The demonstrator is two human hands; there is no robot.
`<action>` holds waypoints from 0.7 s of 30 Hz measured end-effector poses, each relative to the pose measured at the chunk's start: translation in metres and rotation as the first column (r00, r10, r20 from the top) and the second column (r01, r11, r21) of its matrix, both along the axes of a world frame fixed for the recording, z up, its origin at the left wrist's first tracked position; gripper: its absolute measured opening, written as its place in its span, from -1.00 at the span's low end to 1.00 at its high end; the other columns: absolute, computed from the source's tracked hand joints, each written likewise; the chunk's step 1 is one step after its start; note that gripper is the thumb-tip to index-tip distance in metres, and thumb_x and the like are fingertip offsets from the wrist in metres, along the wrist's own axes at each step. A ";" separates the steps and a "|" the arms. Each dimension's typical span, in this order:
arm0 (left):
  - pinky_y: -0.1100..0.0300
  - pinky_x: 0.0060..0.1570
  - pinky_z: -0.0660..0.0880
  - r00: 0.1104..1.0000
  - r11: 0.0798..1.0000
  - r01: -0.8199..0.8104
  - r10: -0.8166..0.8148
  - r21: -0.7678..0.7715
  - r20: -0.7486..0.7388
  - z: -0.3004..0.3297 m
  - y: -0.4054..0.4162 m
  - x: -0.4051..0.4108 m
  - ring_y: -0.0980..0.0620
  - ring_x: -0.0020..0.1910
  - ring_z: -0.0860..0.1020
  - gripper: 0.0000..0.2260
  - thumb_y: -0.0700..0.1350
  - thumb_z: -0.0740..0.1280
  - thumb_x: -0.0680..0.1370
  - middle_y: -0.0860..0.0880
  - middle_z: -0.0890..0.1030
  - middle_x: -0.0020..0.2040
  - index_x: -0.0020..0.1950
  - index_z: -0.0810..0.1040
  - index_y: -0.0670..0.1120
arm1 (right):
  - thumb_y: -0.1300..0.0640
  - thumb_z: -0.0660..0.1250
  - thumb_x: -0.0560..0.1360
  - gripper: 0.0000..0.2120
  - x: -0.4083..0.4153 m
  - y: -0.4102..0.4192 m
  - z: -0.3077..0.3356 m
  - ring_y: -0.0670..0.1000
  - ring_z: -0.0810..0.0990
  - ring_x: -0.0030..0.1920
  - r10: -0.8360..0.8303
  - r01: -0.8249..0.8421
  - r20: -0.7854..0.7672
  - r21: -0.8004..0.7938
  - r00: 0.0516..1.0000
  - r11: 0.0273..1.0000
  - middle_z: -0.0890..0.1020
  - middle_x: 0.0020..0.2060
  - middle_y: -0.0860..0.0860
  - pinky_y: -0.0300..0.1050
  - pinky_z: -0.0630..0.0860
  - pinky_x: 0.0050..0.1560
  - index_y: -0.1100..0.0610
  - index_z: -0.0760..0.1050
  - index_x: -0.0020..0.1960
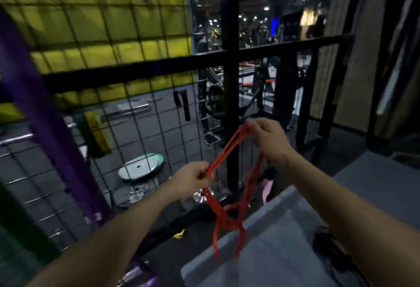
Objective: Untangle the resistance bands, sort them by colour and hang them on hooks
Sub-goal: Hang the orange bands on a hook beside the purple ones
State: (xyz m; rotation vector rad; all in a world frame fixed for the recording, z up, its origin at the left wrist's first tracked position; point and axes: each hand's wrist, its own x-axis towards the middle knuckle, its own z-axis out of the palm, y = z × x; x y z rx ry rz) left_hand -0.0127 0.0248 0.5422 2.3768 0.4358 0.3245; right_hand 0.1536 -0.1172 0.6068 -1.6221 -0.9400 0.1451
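Head view: the left hand point(193, 181) and the higher right hand point(267, 137) each pinched the red resistance bands point(227, 216), whose knot dangled above the grey bench point(363, 184) edge; gently spreading strands should loosen it.

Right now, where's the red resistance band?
Head view, centre-right: the tangled red rubber resistance band is stretched between the left hand and the higher right hand, its loops hanging before the black wire mesh fence.
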 end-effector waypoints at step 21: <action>0.22 -0.22 0.41 0.928 0.967 -0.124 0.193 -0.223 0.319 0.139 0.035 -0.033 0.07 -0.28 0.43 -0.88 -0.14 0.18 0.62 0.01 0.45 -0.27 -0.04 0.50 -0.04 | 0.26 0.28 0.52 -0.79 -0.046 0.026 0.057 0.25 0.55 0.07 0.144 -0.084 0.195 -0.285 0.970 0.955 0.60 -0.01 0.27 0.04 0.48 0.08 0.37 0.51 0.09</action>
